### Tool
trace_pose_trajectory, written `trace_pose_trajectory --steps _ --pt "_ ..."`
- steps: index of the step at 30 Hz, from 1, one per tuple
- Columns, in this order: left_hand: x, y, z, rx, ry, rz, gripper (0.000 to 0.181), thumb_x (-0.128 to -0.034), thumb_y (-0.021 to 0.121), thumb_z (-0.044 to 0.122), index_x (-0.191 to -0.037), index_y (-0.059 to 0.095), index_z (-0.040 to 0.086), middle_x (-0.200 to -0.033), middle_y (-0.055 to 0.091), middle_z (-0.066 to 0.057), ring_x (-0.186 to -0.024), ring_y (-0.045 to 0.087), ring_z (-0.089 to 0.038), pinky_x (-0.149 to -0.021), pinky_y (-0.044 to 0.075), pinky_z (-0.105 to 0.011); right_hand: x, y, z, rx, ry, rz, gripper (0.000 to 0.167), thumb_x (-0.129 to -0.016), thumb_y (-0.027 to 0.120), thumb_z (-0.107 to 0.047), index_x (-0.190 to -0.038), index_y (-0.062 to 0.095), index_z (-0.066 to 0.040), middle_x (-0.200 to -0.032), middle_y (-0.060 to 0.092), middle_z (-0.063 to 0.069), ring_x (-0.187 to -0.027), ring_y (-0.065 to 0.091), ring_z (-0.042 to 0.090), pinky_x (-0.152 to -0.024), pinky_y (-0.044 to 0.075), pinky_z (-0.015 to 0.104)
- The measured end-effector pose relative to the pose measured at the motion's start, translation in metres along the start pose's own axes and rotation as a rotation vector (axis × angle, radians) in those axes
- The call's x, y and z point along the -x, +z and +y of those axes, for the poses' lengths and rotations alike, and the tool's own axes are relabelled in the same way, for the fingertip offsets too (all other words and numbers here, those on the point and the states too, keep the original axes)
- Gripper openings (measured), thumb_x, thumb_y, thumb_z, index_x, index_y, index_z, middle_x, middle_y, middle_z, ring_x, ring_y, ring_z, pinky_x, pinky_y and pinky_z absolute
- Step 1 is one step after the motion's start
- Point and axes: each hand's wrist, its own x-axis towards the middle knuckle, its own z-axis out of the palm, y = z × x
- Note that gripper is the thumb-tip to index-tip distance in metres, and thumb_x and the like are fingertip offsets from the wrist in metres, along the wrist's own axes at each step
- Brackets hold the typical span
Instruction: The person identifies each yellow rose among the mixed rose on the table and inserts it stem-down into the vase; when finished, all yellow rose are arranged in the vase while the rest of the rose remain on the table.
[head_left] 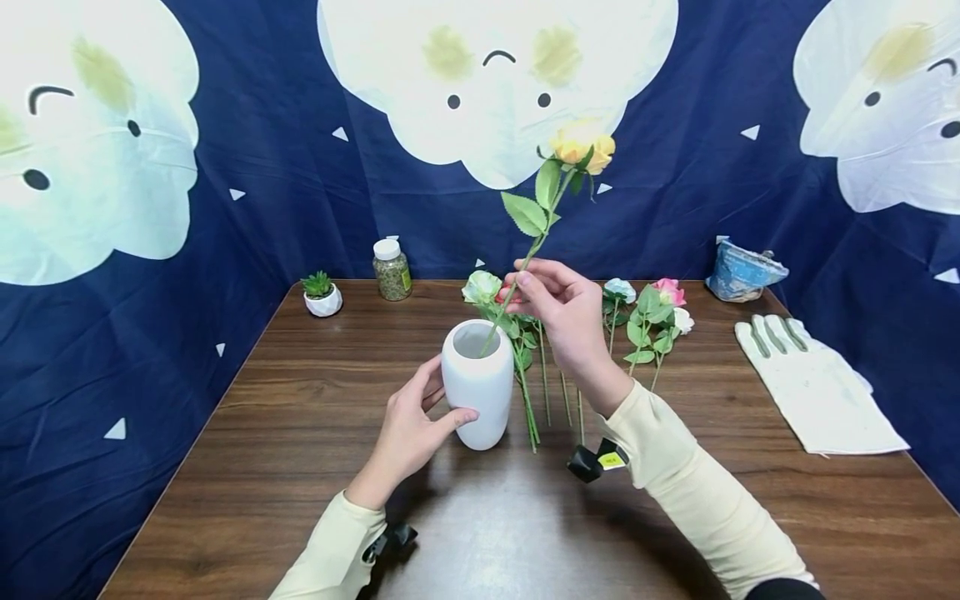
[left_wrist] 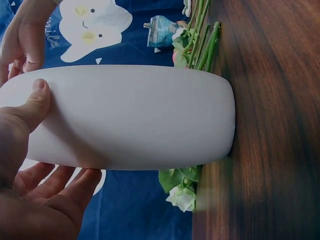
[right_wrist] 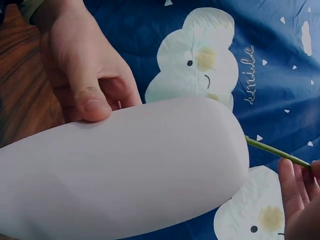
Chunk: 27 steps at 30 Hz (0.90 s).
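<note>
A white vase (head_left: 480, 400) stands upright on the table; my left hand (head_left: 412, 429) grips its left side, thumb across the front. In the left wrist view the thumb and fingers lie on either side of the vase (left_wrist: 145, 117). Above the rim, my right hand (head_left: 566, 317) pinches the stem of a yellow flower (head_left: 581, 148), whose lower end is inside the vase mouth. The right wrist view shows the green stem (right_wrist: 275, 150) between the right fingers (right_wrist: 292, 192) and the vase. Behind and right of the vase lie several other flowers, among them a pale green one (head_left: 482, 287).
A small potted plant (head_left: 322, 298) and a jar with a white lid (head_left: 392, 271) stand at the table's back left. Pink (head_left: 669, 292) and blue (head_left: 619, 290) flowers lie at the back, right of centre. A blue bag (head_left: 744, 272) and white gloves (head_left: 817, 383) are farther right.
</note>
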Motion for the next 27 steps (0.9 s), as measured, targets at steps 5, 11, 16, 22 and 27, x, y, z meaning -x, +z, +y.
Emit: trace_pose_trajectory --steps 5,11,16,22,27 --pt "-0.0001 0.0005 -0.0004 0.001 0.001 -0.001 0.08 -0.077 0.091 0.005 -0.146 0.051 -0.002 -0.139 0.063 -0.023 -0.126 0.064 -0.034 -0.106 0.056 -0.034 0.0026 0.002 0.001 0.073 0.025 -0.044 0.017 -0.097 0.057 0.013 -0.11 0.064 0.02 -0.088 0.077 0.0 -0.074 0.073 0.012 -0.069 0.067 0.027" --pt "0.0 0.0002 -0.0007 0.0 0.005 -0.002 0.08 -0.0777 0.091 0.005 -0.147 0.05 -0.002 -0.139 0.063 -0.023 -0.126 0.064 -0.034 -0.105 0.056 -0.035 0.0045 0.0034 0.0014 0.119 0.063 -0.065 0.013 -0.096 0.059 0.012 -0.106 0.066 0.017 -0.097 0.077 0.003 -0.077 0.074 0.012 -0.074 0.068 0.031" --pt "-0.0004 0.0001 -0.0003 -0.002 0.005 -0.004 0.08 -0.0777 0.091 0.005 -0.147 0.05 -0.002 -0.139 0.062 -0.023 -0.126 0.064 -0.034 -0.106 0.056 -0.034 0.0056 0.0053 0.0034 0.152 0.089 -0.098 0.017 -0.096 0.059 0.013 -0.109 0.061 0.023 -0.098 0.077 0.003 -0.078 0.074 0.01 -0.076 0.068 0.033" --pt "-0.0002 -0.0001 -0.0002 -0.011 0.005 -0.009 0.08 -0.0786 0.09 0.005 -0.147 0.05 -0.003 -0.139 0.062 -0.024 -0.126 0.064 -0.034 -0.105 0.056 -0.035 0.0065 0.0073 0.0045 0.185 0.117 -0.137 0.023 -0.097 0.058 0.012 -0.115 0.058 0.026 -0.1 0.077 0.02 -0.08 0.074 0.008 -0.078 0.068 0.033" --pt "-0.0001 -0.0003 0.0 -0.01 0.001 -0.011 0.079 -0.0789 0.09 0.005 -0.146 0.05 -0.003 -0.139 0.062 -0.024 -0.126 0.064 -0.035 -0.105 0.056 -0.035 0.0053 0.0079 0.0063 0.218 0.121 -0.156 0.021 -0.097 0.059 0.012 -0.115 0.062 0.023 -0.103 0.074 0.029 -0.08 0.075 0.008 -0.077 0.068 0.035"
